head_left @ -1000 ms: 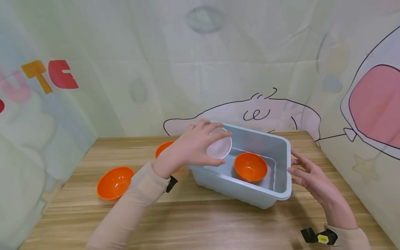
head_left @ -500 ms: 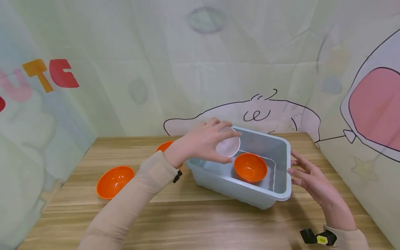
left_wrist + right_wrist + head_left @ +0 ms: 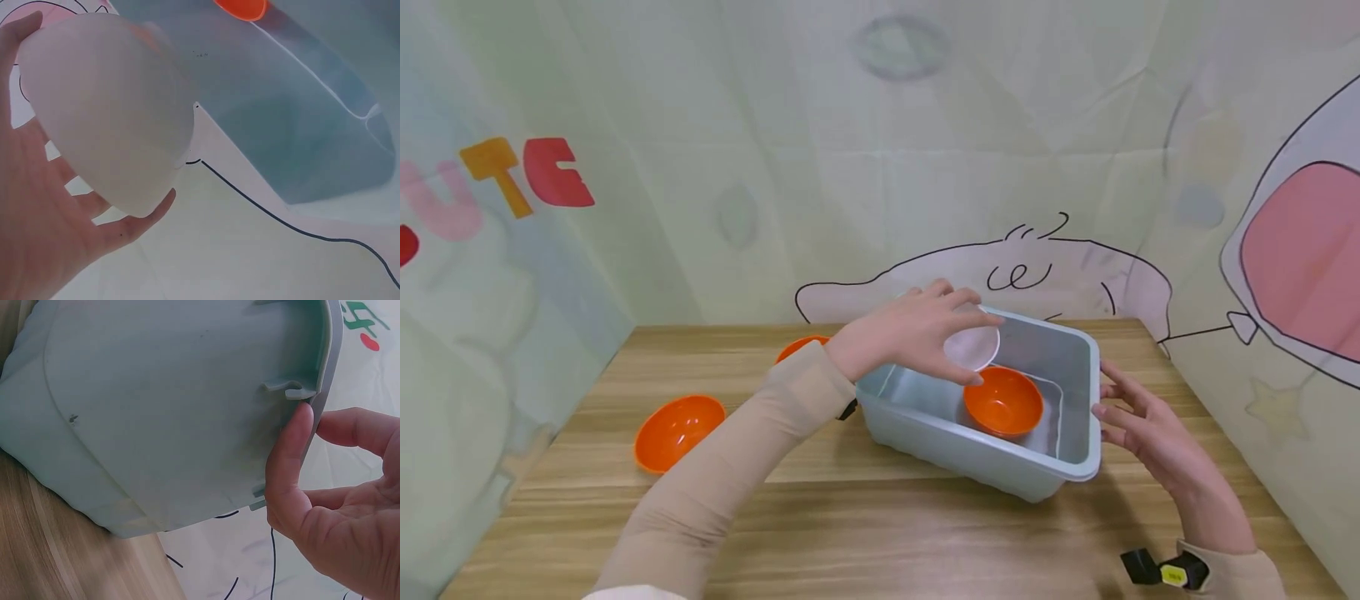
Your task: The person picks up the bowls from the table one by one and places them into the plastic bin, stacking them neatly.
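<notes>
My left hand (image 3: 925, 332) grips a white bowl (image 3: 973, 343) by its rim, thumb on the near side and fingers on the far side. The bowl is tilted and hangs over a pale blue-grey plastic bin (image 3: 958, 450); its smooth outer side fills much of the left wrist view (image 3: 106, 106). Inside the bin an orange bowl (image 3: 1002, 402) sits upright, just right of the white one. My right hand (image 3: 1150, 429) holds the bin's right end, thumb and fingertips pinching the rim (image 3: 320, 394).
Another orange bowl (image 3: 679, 433) lies on the wooden table (image 3: 880, 542) at the left. Behind my left forearm, a further orange bowl (image 3: 801, 346) shows only in part. A printed cloth (image 3: 737, 208) hangs behind the table and along its sides.
My left hand has carried the white bowl to the right, further over the bin and closer to the orange bowl inside. My right hand and the bin have stayed put.
</notes>
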Demonstrator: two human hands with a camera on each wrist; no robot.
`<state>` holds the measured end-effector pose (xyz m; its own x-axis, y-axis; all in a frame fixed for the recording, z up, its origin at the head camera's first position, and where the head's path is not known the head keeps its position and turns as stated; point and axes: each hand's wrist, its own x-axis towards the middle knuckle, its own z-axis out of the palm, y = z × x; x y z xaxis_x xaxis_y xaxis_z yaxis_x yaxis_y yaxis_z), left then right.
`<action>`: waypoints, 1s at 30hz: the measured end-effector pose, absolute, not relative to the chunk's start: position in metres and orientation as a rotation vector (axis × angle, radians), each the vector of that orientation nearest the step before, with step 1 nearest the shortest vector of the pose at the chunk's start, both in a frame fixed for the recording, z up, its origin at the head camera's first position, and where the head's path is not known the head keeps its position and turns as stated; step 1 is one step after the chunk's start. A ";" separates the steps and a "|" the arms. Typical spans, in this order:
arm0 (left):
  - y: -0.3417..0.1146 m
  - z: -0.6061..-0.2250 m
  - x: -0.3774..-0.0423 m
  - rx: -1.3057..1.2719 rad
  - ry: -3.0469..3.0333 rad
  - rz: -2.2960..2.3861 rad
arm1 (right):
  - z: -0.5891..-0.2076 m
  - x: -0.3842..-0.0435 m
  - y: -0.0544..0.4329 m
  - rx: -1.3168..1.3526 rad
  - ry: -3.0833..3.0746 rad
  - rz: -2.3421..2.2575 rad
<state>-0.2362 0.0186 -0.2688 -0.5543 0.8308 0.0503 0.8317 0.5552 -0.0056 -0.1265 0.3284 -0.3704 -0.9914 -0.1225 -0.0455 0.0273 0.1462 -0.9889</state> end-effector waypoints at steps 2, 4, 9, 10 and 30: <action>0.023 -0.269 -0.239 -1.470 -2.739 -0.049 | -0.370 -0.127 0.329 -0.108 2.269 -2.005; 0.027 -0.270 -0.241 -1.480 -2.747 -0.056 | -0.371 -0.127 0.330 -0.124 2.260 -2.017; 0.037 -0.271 -0.247 -1.513 -2.741 -0.044 | -0.371 -0.127 0.331 -0.139 2.254 -2.020; 0.039 -0.272 -0.248 -1.519 -2.738 -0.040 | -0.371 -0.127 0.331 -0.139 2.254 -2.018; 0.068 -0.278 -0.261 -1.657 -2.714 0.026 | -0.372 -0.127 0.330 -0.124 2.248 -2.017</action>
